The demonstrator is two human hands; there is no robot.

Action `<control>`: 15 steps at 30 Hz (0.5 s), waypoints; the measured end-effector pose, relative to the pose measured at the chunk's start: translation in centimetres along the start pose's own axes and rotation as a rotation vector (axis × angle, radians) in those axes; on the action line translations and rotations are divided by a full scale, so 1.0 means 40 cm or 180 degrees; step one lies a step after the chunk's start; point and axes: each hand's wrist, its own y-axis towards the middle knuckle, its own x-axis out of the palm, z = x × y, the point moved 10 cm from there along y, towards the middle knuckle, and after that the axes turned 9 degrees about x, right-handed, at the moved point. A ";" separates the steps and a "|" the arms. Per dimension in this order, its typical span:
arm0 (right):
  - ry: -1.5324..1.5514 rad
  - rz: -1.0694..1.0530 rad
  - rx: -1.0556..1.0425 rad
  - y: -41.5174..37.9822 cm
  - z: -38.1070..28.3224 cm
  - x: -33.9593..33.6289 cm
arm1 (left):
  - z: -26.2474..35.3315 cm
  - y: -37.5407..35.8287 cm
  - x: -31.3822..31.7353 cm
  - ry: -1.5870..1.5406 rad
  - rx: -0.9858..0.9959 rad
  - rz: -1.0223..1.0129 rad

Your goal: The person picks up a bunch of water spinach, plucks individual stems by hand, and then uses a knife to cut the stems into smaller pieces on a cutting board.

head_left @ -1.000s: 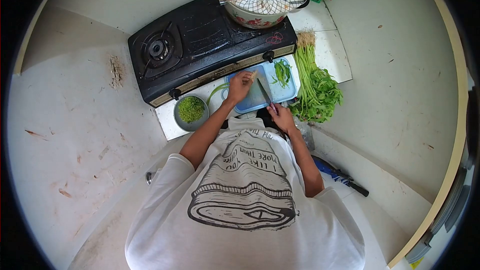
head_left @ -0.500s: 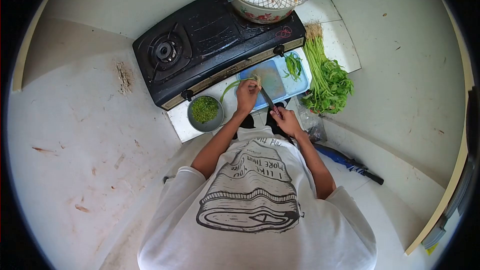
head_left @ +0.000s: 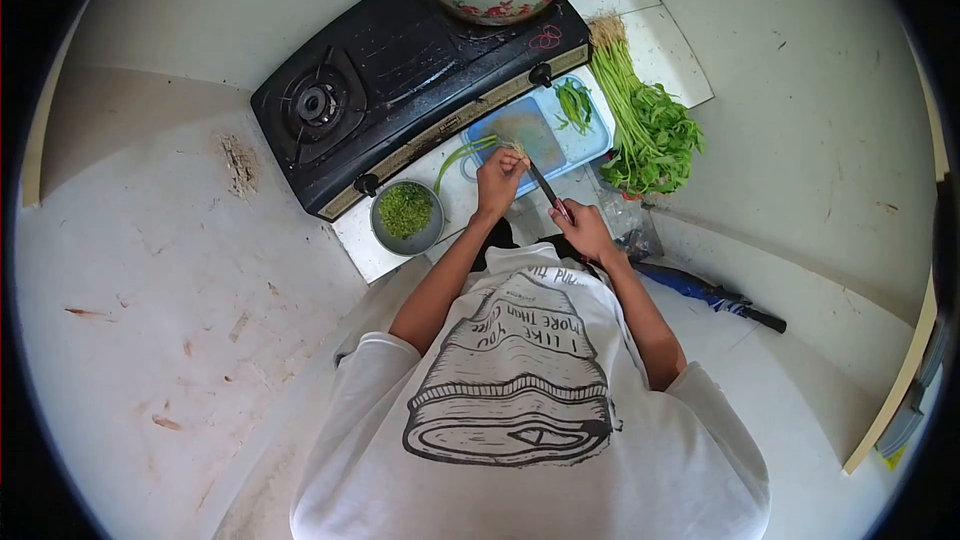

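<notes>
My left hand pinches a green onion near its pale root end, over the near left part of a blue tray. The long green leaves trail out to the left. My right hand is closed round the handle of a knife, whose blade tip reaches the root end beside my left fingers. Green chillies lie at the tray's right side. Left of my left hand stands a grey bowl holding chopped greens.
A black gas stove stands beyond the tray, with a cloth-covered floral pot on its right side. A bunch of leafy greens lies right of the tray. A folded blue umbrella is beside my right forearm.
The view has shifted and turned slightly. More of the green onion's leaves show to the left of my left hand. Both hands keep their holds.
</notes>
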 end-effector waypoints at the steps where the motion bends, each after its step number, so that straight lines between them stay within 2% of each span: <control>1: -0.0042 0.0012 0.0001 -0.004 0.007 -0.007 | 0.000 -0.005 0.013 -0.0110 -0.0063 -0.0005; 7: 0.0033 0.0113 0.0089 -0.066 0.078 -0.070 | 0.016 -0.047 0.120 -0.0068 0.0015 -0.0290; 10: 0.0082 0.0270 0.0080 -0.110 0.144 -0.099 | 0.004 -0.078 0.201 -0.0396 -0.0003 -0.0531; 15: -0.0080 0.0740 -0.0048 -0.195 0.265 -0.120 | -0.025 -0.157 0.319 -0.0960 -0.0393 -0.0697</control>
